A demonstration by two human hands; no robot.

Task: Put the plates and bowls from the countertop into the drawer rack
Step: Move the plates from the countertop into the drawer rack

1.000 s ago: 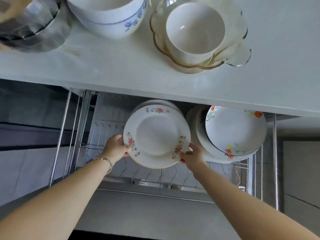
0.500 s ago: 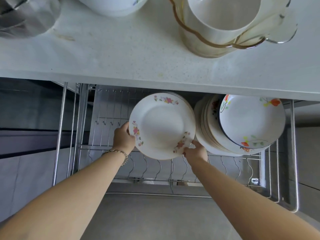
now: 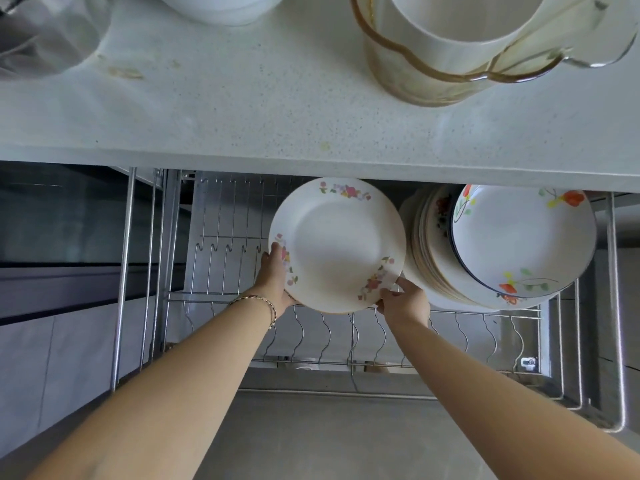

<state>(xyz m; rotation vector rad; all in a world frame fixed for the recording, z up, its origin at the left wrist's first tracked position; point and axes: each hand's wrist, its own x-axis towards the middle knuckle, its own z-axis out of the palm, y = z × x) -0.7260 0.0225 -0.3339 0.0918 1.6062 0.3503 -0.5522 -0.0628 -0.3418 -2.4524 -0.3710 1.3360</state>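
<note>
White floral plate [image 3: 337, 244], rim gripped by fingers of left hand [image 3: 275, 282] and right hand [image 3: 403, 301], over wire rack [image 3: 214, 296]

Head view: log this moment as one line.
step: racking plate | left hand: grips floral plate, left rim | right hand: pinches lower-right rim | plate: tilted, over drawer rack, beside plate stack

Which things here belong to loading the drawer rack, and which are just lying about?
Job: floral plate, gripped by left hand and right hand; drawer rack; racked plates; white bowl nested in glass bowl; second white bowl; steel bowl.
Just there: bracelet; cabinet front; floor.
</note>
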